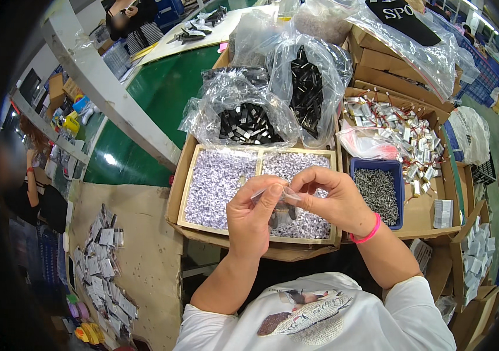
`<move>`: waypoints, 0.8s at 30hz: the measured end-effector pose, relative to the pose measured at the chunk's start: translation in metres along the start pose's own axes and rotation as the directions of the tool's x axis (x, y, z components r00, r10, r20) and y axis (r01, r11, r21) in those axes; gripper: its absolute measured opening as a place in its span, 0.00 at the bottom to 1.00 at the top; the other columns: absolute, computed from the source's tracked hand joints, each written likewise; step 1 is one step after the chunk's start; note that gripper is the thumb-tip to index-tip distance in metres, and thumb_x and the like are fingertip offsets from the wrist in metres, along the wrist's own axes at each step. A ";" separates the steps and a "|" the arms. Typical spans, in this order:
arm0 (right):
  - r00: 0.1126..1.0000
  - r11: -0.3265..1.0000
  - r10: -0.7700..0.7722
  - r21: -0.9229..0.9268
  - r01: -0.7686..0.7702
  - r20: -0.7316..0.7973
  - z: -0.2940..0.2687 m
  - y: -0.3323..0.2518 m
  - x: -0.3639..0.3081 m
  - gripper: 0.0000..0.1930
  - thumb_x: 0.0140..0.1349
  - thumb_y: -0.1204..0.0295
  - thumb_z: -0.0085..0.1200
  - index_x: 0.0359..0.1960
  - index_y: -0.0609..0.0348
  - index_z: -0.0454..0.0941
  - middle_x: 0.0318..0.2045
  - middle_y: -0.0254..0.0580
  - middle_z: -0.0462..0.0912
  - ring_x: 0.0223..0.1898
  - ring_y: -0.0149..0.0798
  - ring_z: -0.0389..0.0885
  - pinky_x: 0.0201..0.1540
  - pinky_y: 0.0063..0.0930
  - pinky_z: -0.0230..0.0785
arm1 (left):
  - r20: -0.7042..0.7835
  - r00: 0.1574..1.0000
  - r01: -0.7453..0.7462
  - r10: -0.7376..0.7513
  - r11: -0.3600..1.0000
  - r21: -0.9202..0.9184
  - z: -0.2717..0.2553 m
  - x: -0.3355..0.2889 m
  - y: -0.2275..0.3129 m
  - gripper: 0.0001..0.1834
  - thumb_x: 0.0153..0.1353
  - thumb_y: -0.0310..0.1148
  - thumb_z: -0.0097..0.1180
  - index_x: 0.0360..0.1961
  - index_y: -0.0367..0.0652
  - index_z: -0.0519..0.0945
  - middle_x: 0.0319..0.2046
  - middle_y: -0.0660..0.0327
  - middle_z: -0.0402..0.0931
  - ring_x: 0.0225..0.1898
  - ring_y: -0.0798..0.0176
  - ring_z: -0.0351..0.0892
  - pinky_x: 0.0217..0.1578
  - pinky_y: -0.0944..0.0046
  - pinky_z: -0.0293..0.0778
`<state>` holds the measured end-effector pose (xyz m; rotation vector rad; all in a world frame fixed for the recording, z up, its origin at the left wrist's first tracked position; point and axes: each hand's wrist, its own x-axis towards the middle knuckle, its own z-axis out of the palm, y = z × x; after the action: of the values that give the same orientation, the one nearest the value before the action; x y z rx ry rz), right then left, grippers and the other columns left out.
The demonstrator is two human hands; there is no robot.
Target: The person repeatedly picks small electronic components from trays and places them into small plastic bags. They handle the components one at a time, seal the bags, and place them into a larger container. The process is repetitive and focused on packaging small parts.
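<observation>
Both my hands are raised over a wooden tray [189,219] with two compartments of small white-and-purple pieces. Between them hangs a small clear plastic bag [283,214] with dark pieces inside, too small to make out. My left hand [251,213] pinches one top corner of the bag between thumb and fingers. On the other top corner, my right hand [332,198] has its fingertips closed. A pink band [368,232] circles my right wrist. Just right of that hand stands a blue bin [400,196] of small metal screws.
Behind the tray lie clear bags of black USB-like plugs [250,124] and long black parts [306,88]. At right, a cardboard box [445,169] holds small silver batteries with wires [419,131]. Packed small bags [106,266] cover a cardboard sheet [156,245] at left, near a metal post [109,88].
</observation>
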<state>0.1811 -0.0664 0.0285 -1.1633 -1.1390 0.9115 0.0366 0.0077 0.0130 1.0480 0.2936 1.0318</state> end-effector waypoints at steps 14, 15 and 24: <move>0.971 0.970 -0.184 -0.190 0.153 -0.154 0.011 -0.012 0.007 0.07 0.56 0.76 0.60 0.36 0.63 0.80 0.34 0.38 0.79 0.36 0.29 0.77 0.37 0.19 0.72 | 0.005 0.957 0.288 -0.289 0.955 0.076 0.010 0.004 0.009 0.13 0.57 0.22 0.57 0.45 0.37 0.77 0.38 0.62 0.78 0.39 0.71 0.78 0.41 0.72 0.74; 0.970 0.968 -0.189 -0.194 0.158 -0.155 0.012 -0.013 0.006 0.07 0.56 0.76 0.60 0.36 0.63 0.80 0.34 0.38 0.79 0.36 0.29 0.77 0.36 0.19 0.72 | 0.025 0.969 0.245 -0.247 0.967 0.067 0.009 0.005 0.009 0.13 0.57 0.21 0.57 0.45 0.37 0.77 0.38 0.62 0.78 0.38 0.71 0.78 0.41 0.72 0.74; 0.963 0.972 -0.191 -0.171 0.159 -0.190 0.012 -0.013 0.005 0.06 0.57 0.76 0.59 0.36 0.64 0.79 0.33 0.37 0.78 0.35 0.28 0.78 0.36 0.20 0.73 | 0.056 0.965 0.253 -0.257 0.965 0.066 0.006 0.004 0.008 0.12 0.57 0.20 0.58 0.44 0.38 0.77 0.39 0.61 0.78 0.42 0.70 0.77 0.44 0.70 0.73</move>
<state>0.1702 -0.0610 0.0424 -1.2293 -1.1375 0.5605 0.0378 0.0081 0.0235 1.0631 0.3974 0.7601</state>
